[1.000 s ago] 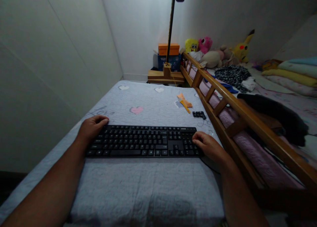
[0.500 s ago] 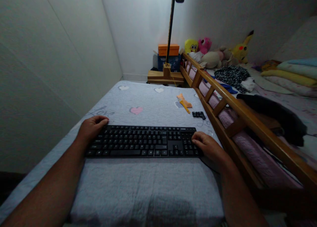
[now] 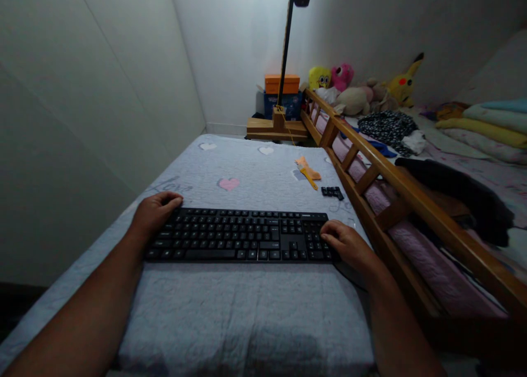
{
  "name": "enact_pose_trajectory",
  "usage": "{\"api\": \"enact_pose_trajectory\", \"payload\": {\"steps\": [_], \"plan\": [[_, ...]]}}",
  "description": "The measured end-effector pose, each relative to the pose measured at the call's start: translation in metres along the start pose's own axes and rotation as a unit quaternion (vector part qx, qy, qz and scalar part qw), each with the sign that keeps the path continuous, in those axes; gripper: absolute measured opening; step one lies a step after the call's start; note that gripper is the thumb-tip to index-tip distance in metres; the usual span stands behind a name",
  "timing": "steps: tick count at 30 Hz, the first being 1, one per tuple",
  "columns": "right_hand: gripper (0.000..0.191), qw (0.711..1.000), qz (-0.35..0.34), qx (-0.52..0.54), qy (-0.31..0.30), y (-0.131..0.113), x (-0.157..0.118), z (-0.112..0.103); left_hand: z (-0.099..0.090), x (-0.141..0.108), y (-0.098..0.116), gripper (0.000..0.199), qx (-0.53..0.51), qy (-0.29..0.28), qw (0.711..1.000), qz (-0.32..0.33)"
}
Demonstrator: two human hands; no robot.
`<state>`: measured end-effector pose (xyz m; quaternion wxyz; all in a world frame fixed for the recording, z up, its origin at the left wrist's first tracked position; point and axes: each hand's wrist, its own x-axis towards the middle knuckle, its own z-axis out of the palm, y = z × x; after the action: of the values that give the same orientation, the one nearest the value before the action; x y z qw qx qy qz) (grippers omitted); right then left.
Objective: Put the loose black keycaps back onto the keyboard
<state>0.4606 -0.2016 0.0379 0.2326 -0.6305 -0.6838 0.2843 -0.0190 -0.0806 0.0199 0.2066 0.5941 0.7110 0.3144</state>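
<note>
A black computer keyboard (image 3: 230, 237) lies flat across the cloth-covered surface in front of me. My left hand (image 3: 155, 211) is closed round its upper left end, thumb close to the index finger and the other fingers mostly hidden. Over the number pad at the right end is my right hand (image 3: 340, 237), thumb and index finger brought together in a pinch; whatever sits between the fingertips is too small to make out. Beyond that hand several loose black keycaps (image 3: 331, 192) form a small cluster. A yellow-handled brush (image 3: 309, 179) lies on an orange cloth (image 3: 307, 166) just past them.
A pale blue quilted cover (image 3: 247, 311) with heart prints spreads beneath everything. Along the right runs a wooden bed rail (image 3: 395, 187), with bedding and plush toys behind it. A black pole on a wooden base (image 3: 267, 129) and an orange box (image 3: 282, 84) stand at the far end.
The whole view has shifted very slightly to the right. Both hands keep nearly the same places on the keyboard, and the keycaps and brush lie as before.
</note>
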Motion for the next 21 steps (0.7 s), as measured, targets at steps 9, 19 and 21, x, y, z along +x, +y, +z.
{"api": "enact_pose_trajectory", "payload": {"steps": [9, 19, 21], "plan": [[0.009, 1.000, 0.015, 0.017, 0.011, -0.0013, -0.0018, -0.0001, 0.0004, 0.0002, 0.0008, 0.043, 0.003, 0.007, 1.000, 0.001], [0.010, 0.999, 0.021, 0.019, 0.015, -0.0054, -0.0015, 0.0007, 0.0004, 0.0005, -0.0016, 0.042, 0.007, 0.004, 1.000, 0.003], [0.010, 1.000, 0.016, 0.020, 0.013, -0.0054, -0.0018, 0.0005, 0.0007, 0.0011, -0.0024, 0.041, 0.008, 0.006, 1.000, 0.006]]}}
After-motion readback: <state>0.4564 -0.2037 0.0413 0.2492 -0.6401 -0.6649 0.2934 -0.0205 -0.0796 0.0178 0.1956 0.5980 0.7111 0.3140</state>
